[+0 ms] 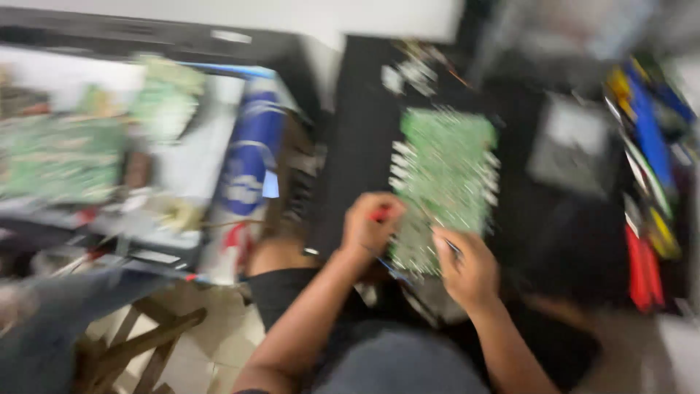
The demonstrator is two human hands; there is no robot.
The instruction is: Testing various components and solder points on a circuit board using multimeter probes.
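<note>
Dark bench: hands grip green circuit board (445,182); blue-white package (251,164) left.

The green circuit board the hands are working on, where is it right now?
In the head view the green circuit board lies right of centre on a dark work surface, its near edge between the left hand and right hand.

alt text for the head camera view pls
Blurred view down at a person's left hand, gripping a red-handled tool, and right hand, both at the near edge of a green circuit board on a dark bench.
</note>
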